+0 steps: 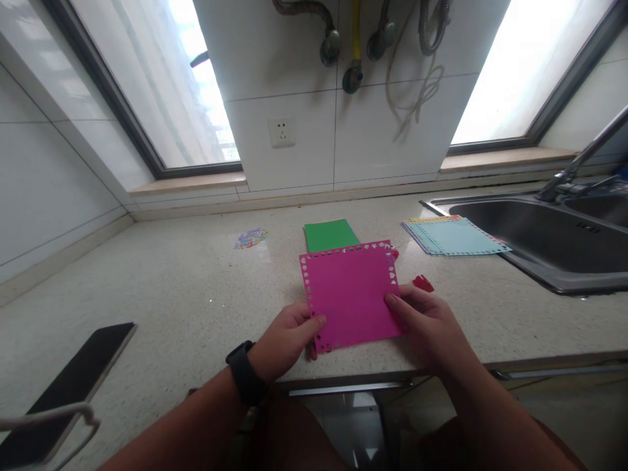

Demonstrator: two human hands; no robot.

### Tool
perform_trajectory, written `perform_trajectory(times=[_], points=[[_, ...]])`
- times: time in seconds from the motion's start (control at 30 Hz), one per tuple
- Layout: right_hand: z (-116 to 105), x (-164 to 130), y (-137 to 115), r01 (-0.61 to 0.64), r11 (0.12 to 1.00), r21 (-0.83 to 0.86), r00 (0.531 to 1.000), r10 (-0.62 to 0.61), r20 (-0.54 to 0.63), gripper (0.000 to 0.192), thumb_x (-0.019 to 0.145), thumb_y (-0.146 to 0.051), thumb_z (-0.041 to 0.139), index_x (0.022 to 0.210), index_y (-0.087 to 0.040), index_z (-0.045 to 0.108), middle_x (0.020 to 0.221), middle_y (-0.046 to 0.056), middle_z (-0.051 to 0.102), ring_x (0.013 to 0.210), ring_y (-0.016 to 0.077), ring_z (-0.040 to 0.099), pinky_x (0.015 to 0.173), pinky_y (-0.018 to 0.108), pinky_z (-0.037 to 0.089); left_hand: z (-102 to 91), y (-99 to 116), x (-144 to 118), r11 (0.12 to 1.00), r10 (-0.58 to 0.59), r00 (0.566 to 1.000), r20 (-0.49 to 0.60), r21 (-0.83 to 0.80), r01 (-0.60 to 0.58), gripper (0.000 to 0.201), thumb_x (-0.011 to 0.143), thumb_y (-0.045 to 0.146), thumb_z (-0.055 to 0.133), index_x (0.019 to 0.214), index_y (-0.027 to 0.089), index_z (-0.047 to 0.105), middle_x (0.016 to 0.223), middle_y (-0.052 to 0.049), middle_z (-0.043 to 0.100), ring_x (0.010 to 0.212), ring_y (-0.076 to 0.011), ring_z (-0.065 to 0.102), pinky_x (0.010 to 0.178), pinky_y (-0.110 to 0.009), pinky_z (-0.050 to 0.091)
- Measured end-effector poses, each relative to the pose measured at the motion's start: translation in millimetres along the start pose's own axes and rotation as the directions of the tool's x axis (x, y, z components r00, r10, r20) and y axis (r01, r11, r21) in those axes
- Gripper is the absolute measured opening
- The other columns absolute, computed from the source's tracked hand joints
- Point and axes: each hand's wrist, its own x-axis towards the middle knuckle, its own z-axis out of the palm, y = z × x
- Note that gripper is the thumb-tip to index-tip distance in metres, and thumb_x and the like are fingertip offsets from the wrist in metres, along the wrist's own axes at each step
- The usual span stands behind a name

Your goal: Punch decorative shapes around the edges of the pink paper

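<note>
A magenta sheet of paper (353, 297) is held up over the counter's front part, tilted a little. Small shaped holes run along its left and top edges, down the upper right edge and at the bottom left corner. My left hand (290, 337) pinches its lower left side, thumb on the front. On the right side, my right hand (426, 320) grips it the same way. Behind it lies a green square of paper (331, 234), partly covered. A small red object (422, 283) sits just past my right fingers; its kind is unclear.
Punched paper sheets (454, 235) are stacked beside the steel sink (540, 242) on the right. A little heap of coloured paper bits (251, 238) lies at the back left. A dark flat device (73, 386) and a pale cable (49, 413) are at the near left.
</note>
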Motion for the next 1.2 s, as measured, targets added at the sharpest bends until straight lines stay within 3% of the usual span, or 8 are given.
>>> perform_trajectory(times=[0.2, 0.27, 0.33, 0.43, 0.5, 0.7, 1.0, 1.2], points=[[-1, 5, -3, 0.036, 0.992, 0.121, 0.987, -0.017, -0.159, 0.03, 0.072, -0.043, 0.085, 0.091, -0.022, 0.077, 0.087, 0.007, 0.075, 0.073, 0.0199, 0.067, 0.066, 0.033, 0.054, 0.9, 2, 1, 0.992, -0.039, 0.995, -0.096, 0.113, 0.05, 0.036, 0.085, 0.047, 0.062, 0.067, 0.016, 0.059, 0.052, 0.001, 0.057, 0.038, -0.0065, 0.046, 0.039, -0.017, 0.032], [-8, 7, -5, 0.111, 0.993, 0.038, 0.96, -0.097, -0.261, 0.03, 0.075, -0.046, 0.082, 0.091, -0.021, 0.077, 0.085, 0.007, 0.073, 0.069, 0.0176, 0.063, 0.063, 0.032, 0.051, 1.1, 1, 2, 0.993, -0.031, 0.994, -0.105, 0.107, 0.043, 0.036, 0.085, 0.046, 0.062, 0.067, 0.016, 0.058, 0.052, 0.002, 0.057, 0.038, -0.0065, 0.047, 0.039, -0.017, 0.033], [-17, 8, -10, 0.157, 0.967, -0.2, 0.93, -0.213, -0.299, 0.029, 0.08, -0.047, 0.077, 0.094, -0.021, 0.077, 0.088, 0.007, 0.074, 0.067, 0.0168, 0.061, 0.064, 0.033, 0.05, 0.9, -1, 3, 0.996, -0.025, 0.994, -0.111, 0.085, 0.035, 0.034, 0.085, 0.045, 0.063, 0.07, 0.015, 0.06, 0.053, 0.001, 0.058, 0.038, -0.0067, 0.048, 0.039, -0.017, 0.034], [-31, 11, -22, 0.179, 0.807, -0.564, 0.922, -0.337, -0.189, 0.029, 0.086, -0.043, 0.071, 0.104, -0.021, 0.076, 0.092, 0.008, 0.075, 0.076, 0.0208, 0.066, 0.072, 0.036, 0.051, 0.7, -3, 3, 0.999, -0.021, 0.988, -0.153, -0.029, 0.017, 0.032, 0.085, 0.043, 0.066, 0.075, 0.013, 0.063, 0.056, 0.001, 0.06, 0.04, -0.0071, 0.05, 0.039, -0.017, 0.038], [-38, 14, -30, 0.2, 0.674, -0.711, 0.919, -0.381, -0.104, 0.033, 0.087, -0.038, 0.068, 0.116, -0.022, 0.072, 0.091, 0.007, 0.076, 0.077, 0.0218, 0.068, 0.073, 0.037, 0.052, 1.2, -3, 3, 0.989, -0.025, 0.978, -0.205, -0.146, -0.005, 0.03, 0.082, 0.042, 0.071, 0.079, 0.013, 0.064, 0.058, 0.001, 0.061, 0.044, -0.0082, 0.052, 0.04, -0.017, 0.041], [-54, 32, -43, 0.279, 0.331, -0.901, 0.912, -0.385, 0.141, 0.018, 0.092, -0.025, 0.06, 0.101, -0.025, 0.076, 0.095, 0.003, 0.078, 0.078, 0.0198, 0.07, 0.075, 0.035, 0.052, 4.5, 4, 4, 0.951, -0.063, 0.952, -0.298, -0.306, -0.033, 0.034, 0.075, 0.041, 0.08, 0.083, 0.012, 0.065, 0.064, -0.002, 0.067, 0.049, -0.0103, 0.058, 0.04, -0.018, 0.045], [-51, 59, -58, 0.38, 0.209, -0.901, 0.885, -0.366, 0.288, 0.012, 0.091, -0.024, 0.064, 0.09, -0.026, 0.076, 0.09, 0.001, 0.075, 0.078, 0.0176, 0.067, 0.074, 0.031, 0.048, 5.5, 4, 3, 0.94, -0.057, 0.945, -0.321, -0.337, -0.058, 0.034, 0.074, 0.04, 0.081, 0.085, 0.012, 0.064, 0.065, -0.002, 0.068, 0.049, -0.0107, 0.06, 0.041, -0.018, 0.045], [-46, 86, -58, 0.32, 0.07, -0.945, 0.908, -0.307, 0.285, 0.023, 0.097, -0.034, 0.055, 0.099, -0.024, 0.076, 0.093, 0.004, 0.074, 0.083, 0.0193, 0.066, 0.076, 0.032, 0.047, 4.4, 2, 3, 0.945, -0.038, 0.957, -0.286, -0.321, -0.059, 0.032, 0.079, 0.04, 0.078, 0.085, 0.012, 0.064, 0.066, -0.002, 0.068, 0.051, -0.0105, 0.059, 0.042, -0.019, 0.046]])
